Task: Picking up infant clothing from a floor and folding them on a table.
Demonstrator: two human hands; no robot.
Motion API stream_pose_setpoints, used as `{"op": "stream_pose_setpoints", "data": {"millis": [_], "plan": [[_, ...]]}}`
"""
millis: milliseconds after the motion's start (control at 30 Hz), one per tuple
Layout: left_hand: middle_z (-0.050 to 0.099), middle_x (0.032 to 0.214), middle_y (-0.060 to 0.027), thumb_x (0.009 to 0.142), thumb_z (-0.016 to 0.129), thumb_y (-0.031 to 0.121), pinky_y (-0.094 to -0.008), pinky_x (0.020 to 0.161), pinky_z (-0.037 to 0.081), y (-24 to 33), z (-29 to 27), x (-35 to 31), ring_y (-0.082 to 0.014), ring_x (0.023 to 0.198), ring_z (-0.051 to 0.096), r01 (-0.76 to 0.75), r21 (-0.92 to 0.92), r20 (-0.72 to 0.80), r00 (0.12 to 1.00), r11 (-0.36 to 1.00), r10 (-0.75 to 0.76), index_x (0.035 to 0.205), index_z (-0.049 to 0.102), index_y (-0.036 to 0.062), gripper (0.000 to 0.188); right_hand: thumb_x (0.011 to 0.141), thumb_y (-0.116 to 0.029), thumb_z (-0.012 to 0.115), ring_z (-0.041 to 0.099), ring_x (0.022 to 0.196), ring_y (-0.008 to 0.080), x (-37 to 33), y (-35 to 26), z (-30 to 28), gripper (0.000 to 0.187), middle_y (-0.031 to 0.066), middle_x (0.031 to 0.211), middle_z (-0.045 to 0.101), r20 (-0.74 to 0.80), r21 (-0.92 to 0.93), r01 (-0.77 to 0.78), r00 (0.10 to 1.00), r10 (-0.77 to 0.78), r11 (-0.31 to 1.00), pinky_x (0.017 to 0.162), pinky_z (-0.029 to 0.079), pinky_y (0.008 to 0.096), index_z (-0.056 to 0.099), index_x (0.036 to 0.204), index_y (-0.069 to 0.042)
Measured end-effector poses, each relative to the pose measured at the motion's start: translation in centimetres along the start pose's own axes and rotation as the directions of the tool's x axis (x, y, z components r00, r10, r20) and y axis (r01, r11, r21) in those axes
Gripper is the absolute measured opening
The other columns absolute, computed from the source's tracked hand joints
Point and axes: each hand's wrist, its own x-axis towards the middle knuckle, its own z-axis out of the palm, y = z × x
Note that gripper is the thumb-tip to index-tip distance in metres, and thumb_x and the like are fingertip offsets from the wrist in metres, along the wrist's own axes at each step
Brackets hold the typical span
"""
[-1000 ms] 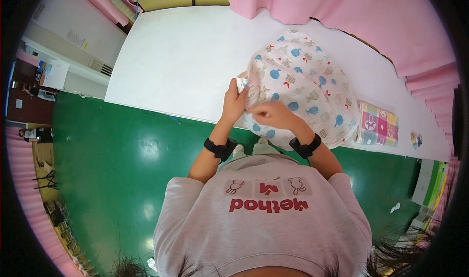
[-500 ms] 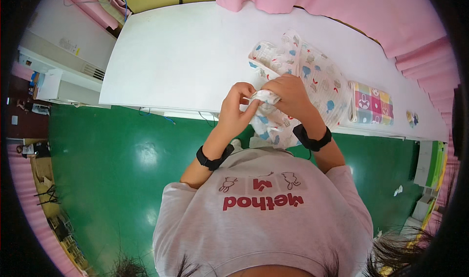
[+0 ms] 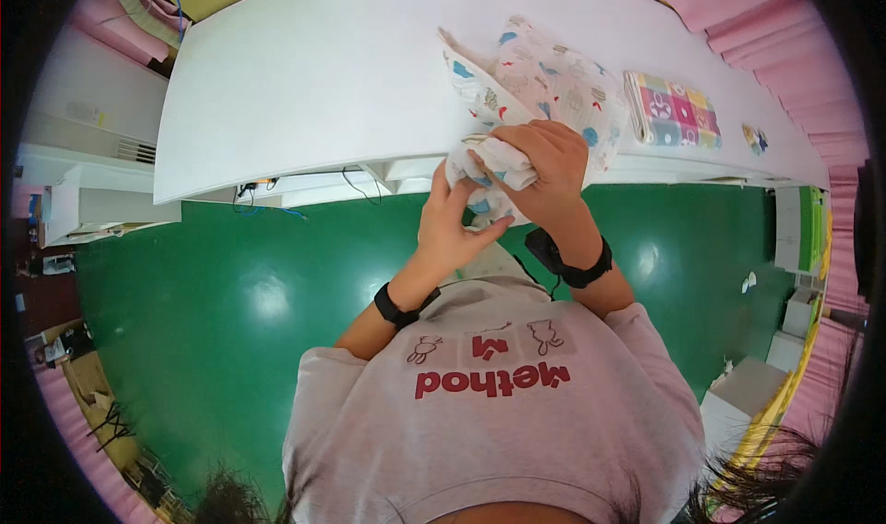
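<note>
A thin white cloth (image 3: 563, 85) printed with blue, red and grey figures lies crumpled on the table, its near part lifted over the front edge. My right hand (image 3: 546, 168) is closed round a bunched, rolled part of this cloth. Just left of it, my left hand (image 3: 448, 228) has its thumb and fingers spread, the fingertips against the hanging folds. Part of the cloth between my hands is hidden by the fingers. Black bands circle both wrists.
The long white table (image 3: 295, 90) stretches across in front of me. A folded, colourful checked cloth (image 3: 674, 113) lies to the right, with a small patterned item (image 3: 755, 139) beyond it. Cables (image 3: 263, 192) hang under the table's front edge. Pink curtains (image 3: 757, 25) border the back right.
My left hand has loosened from a pinch, its thumb and fingers now apart. The right hand has wrapped round a larger bunch of cloth. The view has shifted.
</note>
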Motion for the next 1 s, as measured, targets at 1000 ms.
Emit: {"op": "stream_pose_setpoints", "data": {"millis": [1000], "plan": [[0.058, 0.086, -0.0167, 0.070, 0.065, 0.025, -0.0363, 0.067, 0.044, -0.2, 2.8, -34.9, -0.0333, 0.079, 0.055, 0.386, 0.239, 0.534, 0.715, 0.891, -0.452, 0.085, 0.063, 0.0043, 0.026, 0.072, -0.002, 0.065, 0.053, 0.069, 0.0070, -21.3, -5.7, -17.2, 0.014, 0.0026, 0.077, 0.061, -0.234, 0.619, -0.417, 0.711, 0.663, 0.665, 0.063, 0.042, 0.0183, 0.060, 0.085, 0.001]]}}
